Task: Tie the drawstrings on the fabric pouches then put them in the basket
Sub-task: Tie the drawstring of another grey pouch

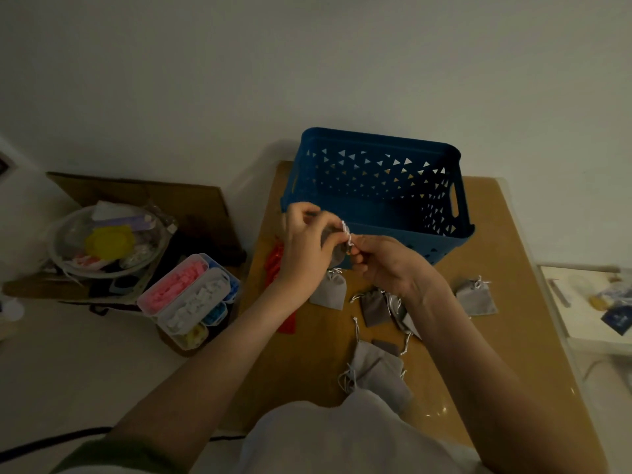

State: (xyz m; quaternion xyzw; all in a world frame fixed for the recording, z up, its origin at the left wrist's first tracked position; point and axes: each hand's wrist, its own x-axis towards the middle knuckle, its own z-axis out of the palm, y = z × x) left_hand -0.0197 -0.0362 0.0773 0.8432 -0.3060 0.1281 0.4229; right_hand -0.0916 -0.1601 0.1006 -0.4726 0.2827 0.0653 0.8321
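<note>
Both hands are raised above the tabletop (513, 354), meeting just in front of the near wall of the blue basket (393, 227). The left hand (304, 241) curls its fingers round a small grey pouch (330, 240) and holds it upright. The right hand (386, 265), at 3 o'clock of the left, pinches the white drawstring (346, 230) that stands up from the pouch's mouth, thumb and forefinger pressed together on the cord. The two hands are almost touching at the cord.

The basket sits at 12 o'clock on the tabletop, upright, with triangle cut-outs in its walls; what can be seen of its inside is dark.

More pouches lie loose on the tabletop at 6 o'clock of the hands. There is a light grey one (328, 292) just under the left wrist, a darker one (374, 306) beside it, and a pale pile (376, 371) nearer the person. Another light one (475, 295) lies apart at 4 o'clock. A red strip (287, 323) lies along the tabletop's 9 o'clock edge, partly under the left forearm.

Off the tabletop at 9 o'clock stand a clear box of pink, white and blue pieces (191, 299) and a bowl (68, 265) holding something yellow.
</note>
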